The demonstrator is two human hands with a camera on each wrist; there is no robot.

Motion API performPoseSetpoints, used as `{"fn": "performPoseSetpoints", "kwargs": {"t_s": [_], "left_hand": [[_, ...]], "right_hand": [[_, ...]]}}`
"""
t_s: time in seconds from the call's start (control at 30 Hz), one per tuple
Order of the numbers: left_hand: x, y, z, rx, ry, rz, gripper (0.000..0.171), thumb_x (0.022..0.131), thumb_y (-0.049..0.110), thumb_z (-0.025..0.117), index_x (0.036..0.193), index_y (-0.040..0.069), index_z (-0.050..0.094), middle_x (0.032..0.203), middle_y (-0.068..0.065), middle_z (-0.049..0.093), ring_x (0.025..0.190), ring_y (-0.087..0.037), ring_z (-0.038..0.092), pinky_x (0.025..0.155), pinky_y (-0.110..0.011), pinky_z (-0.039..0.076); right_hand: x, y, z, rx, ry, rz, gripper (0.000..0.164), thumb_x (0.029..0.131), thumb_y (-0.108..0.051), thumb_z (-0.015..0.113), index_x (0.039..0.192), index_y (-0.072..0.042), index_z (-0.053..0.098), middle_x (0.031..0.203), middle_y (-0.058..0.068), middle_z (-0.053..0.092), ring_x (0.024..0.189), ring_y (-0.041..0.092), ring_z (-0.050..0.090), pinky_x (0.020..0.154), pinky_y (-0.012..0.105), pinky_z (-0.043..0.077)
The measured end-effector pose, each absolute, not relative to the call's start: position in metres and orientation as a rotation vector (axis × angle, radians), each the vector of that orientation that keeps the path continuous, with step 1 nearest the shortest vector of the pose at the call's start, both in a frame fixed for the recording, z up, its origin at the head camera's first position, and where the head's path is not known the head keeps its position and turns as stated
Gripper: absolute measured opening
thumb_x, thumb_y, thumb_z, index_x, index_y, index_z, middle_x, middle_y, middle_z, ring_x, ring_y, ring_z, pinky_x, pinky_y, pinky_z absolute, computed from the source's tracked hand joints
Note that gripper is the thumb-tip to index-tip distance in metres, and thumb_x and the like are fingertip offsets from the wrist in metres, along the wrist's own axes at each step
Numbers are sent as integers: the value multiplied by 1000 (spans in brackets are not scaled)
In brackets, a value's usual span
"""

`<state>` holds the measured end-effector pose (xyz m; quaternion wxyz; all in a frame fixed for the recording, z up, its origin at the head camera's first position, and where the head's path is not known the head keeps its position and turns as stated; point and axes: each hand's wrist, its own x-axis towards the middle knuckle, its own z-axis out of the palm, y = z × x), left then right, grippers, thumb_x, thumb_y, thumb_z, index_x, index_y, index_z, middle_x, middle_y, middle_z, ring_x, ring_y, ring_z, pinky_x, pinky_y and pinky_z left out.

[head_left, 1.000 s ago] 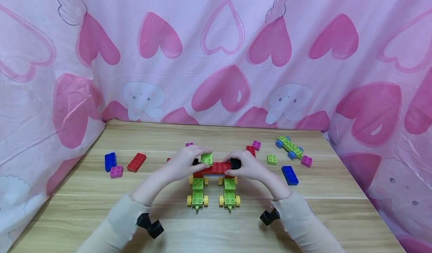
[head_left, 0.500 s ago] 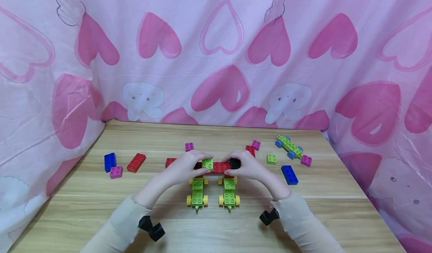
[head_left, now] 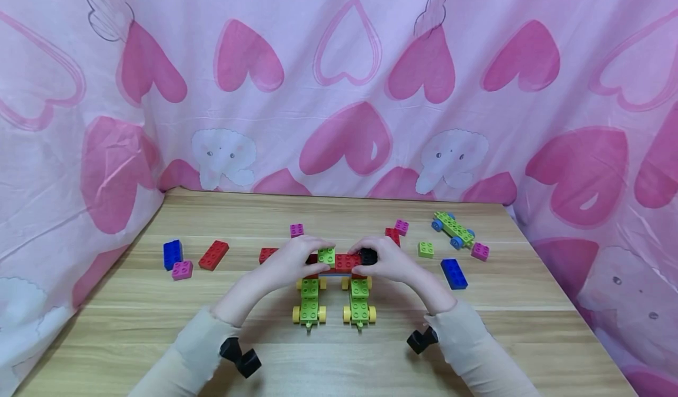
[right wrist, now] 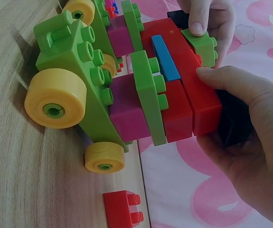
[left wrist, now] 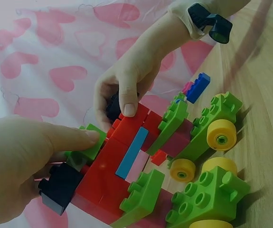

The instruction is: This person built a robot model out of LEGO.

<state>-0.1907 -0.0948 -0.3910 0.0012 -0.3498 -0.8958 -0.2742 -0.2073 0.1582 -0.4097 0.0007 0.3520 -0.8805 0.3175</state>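
A toy-brick build spans two lime-green wheeled bases (head_left: 309, 310) with yellow wheels. Magenta bricks (right wrist: 129, 107) and green plates (right wrist: 148, 97) raise its top of red bricks (head_left: 348, 262), which has a blue piece (left wrist: 132, 153) beneath. My left hand (head_left: 291, 262) pinches a small green brick (head_left: 326, 257) between thumb and fingers, right at the red top, beside a black brick (left wrist: 60, 187). At the right end, my right hand (head_left: 389, 260) grips the red brick (right wrist: 206, 111) with its thumb on it and fingers around the other side. Another black brick (head_left: 369, 256) lies by those fingers.
Blue (head_left: 172, 254), magenta (head_left: 182, 270) and red bricks (head_left: 214, 255) lie left on the wooden table (head_left: 159, 338). Toward the right are a green brick (head_left: 426, 249), a blue brick (head_left: 454, 274) and a green base with blue wheels (head_left: 454, 230). A heart-patterned curtain (head_left: 339, 44) closes the back.
My left hand has shifted a little right and toward the person with the green brick, uncovering magenta and red bricks behind it. The right hand stays in place.
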Motion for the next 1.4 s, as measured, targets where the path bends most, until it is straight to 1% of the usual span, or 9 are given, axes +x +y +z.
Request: {"fn": "performPoseSetpoints", "kwargs": {"t_s": [0.27,0.83,1.07,1.27,1.4], "left_hand": [[-195,-93,-389,-1083,-2859,-878,41,89,21,72,127,6,65,125,-8,68,118,-23,63,98,-40,52],[-198,-88,-383,-1029,-2942,-912,39,87,19,75,124,9,68,123,-6,69,115,-21,64,94,-37,55],[-198,-87,-381,-1005,-2964,-907,38,87,19,75,122,9,69,121,-7,70,117,-23,63,97,-40,53],[-196,-87,-382,-977,-2965,-927,37,87,19,75,122,10,69,122,-6,69,116,-22,63,95,-39,54],[-196,-86,-382,-968,-2961,-914,38,87,20,75,123,11,69,122,-5,70,117,-21,63,95,-39,54]], "right_hand": [[-208,158,-410,1091,-2784,1004,28,85,-23,76,111,-13,71,110,2,72,101,17,64,87,31,52],[-208,158,-410,1094,-2778,1002,28,85,-23,76,111,-12,71,110,3,72,102,18,64,89,33,52],[-207,158,-410,1092,-2780,1013,28,85,-23,76,111,-12,71,110,3,72,101,18,64,87,30,52],[-206,158,-409,1096,-2779,1005,29,85,-23,76,111,-12,71,110,3,72,101,18,64,86,29,52],[-206,158,-410,1096,-2773,967,29,85,-22,76,112,-12,70,111,3,72,102,18,65,87,32,52]]}}
